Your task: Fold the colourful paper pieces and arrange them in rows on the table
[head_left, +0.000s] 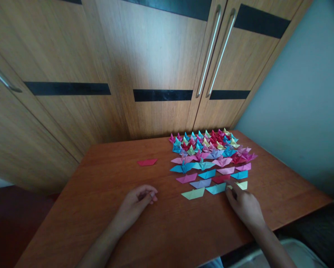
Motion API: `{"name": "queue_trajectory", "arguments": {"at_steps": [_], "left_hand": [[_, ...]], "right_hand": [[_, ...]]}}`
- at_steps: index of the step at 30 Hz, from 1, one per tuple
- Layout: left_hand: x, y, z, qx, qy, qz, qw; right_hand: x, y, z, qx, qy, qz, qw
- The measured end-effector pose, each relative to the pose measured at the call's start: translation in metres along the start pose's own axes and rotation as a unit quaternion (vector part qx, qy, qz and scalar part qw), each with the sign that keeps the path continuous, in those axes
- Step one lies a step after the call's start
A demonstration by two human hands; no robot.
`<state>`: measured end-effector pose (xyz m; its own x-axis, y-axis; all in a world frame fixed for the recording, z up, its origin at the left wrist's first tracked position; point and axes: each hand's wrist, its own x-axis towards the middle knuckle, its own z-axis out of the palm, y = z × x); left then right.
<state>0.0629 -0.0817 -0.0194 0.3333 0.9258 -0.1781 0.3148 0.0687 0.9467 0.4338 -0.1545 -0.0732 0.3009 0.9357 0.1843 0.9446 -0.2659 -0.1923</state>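
My left hand [136, 205] rests on the wooden table [105, 208] with its fingers curled in loosely; nothing shows in it. My right hand [243, 204] lies at the near edge of a spread of folded paper shapes [211, 156], its fingertips touching a pale yellow-green one [242, 185]. Beside that one lie a teal piece [216, 188] and a light green piece [193, 193]. A single red folded piece [147, 162] lies apart, to the left of the spread.
The paper shapes, in pink, blue, red, purple and yellow-green, lie in rows toward the table's far right. Wooden cupboard doors [156, 67] with metal handles stand right behind the table. A pale wall [303, 104] is on the right.
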Motion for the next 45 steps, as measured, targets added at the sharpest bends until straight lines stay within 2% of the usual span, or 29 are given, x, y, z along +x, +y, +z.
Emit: {"name": "queue_trajectory", "arguments": {"at_steps": [8,10,14,16,20,26,39,45], "left_hand": [[0.002,-0.004,-0.001,0.000,-0.010,0.011,1.000],[0.002,-0.004,-0.001,0.000,-0.009,0.008,1.000],[0.002,-0.005,-0.001,-0.003,-0.011,0.016,1.000],[0.002,-0.007,-0.002,-0.001,-0.015,0.018,1.000],[0.002,-0.008,-0.002,0.010,-0.017,0.015,1.000],[0.002,-0.005,-0.002,0.017,-0.016,0.016,1.000],[0.002,-0.006,-0.001,0.010,-0.018,0.020,1.000],[0.002,-0.006,-0.001,0.009,-0.023,0.022,0.999]], "right_hand": [[-0.006,-0.004,-0.004,0.010,0.007,-0.009,1.000],[-0.009,-0.001,-0.007,0.017,0.040,-0.010,0.999],[-0.014,0.015,-0.009,0.035,0.164,-0.048,0.985],[-0.017,0.024,-0.006,0.036,0.181,-0.081,0.979],[-0.025,0.034,0.005,0.037,0.141,-0.114,0.983],[-0.029,0.035,0.012,0.021,0.093,-0.086,0.992],[-0.022,0.035,0.013,0.028,0.087,-0.085,0.992],[-0.021,0.033,0.007,0.069,0.102,-0.078,0.989]]}}
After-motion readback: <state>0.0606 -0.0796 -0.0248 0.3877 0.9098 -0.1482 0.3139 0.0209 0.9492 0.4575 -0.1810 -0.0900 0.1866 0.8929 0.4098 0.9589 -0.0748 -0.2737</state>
